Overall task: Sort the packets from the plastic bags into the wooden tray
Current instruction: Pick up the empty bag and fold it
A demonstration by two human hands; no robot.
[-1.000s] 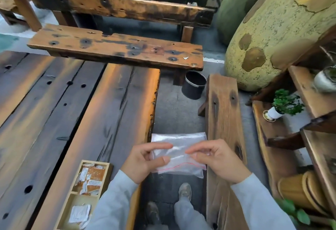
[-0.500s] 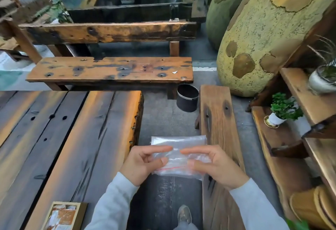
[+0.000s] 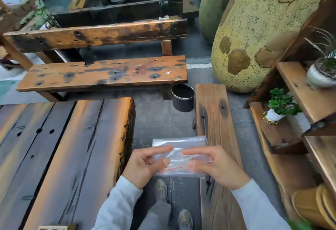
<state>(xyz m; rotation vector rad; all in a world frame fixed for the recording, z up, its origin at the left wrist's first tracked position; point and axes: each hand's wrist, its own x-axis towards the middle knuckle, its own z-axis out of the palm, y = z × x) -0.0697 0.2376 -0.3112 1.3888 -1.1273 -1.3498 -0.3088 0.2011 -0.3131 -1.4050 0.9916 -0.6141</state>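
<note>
Pinching a clear plastic bag (image 3: pixel 180 141) between both hands, in the air over the floor gap between the plank surface (image 3: pixel 72 157) and the narrow bench (image 3: pixel 212 117). Nipping its left edge between the thumb and curled fingers (image 3: pixel 156 150) of the left hand (image 3: pixel 143 166); doing likewise at the right edge with the right hand (image 3: pixel 220 168), gripping nothing else. Handling as thin, limp and very light film, crinkling under the grip; probably slick, so needing a firm pinch. Lying flat, not plainly revealing any packets inside. Judging the red-lined zip strip (image 3: pixel 171 169) near the lower edge as the place for taking hold, one lip per hand, peeling apart gently. Glimpsing only a corner of the wooden tray (image 3: pixel 52 227) at the bottom left, well apart from the bag.
</note>
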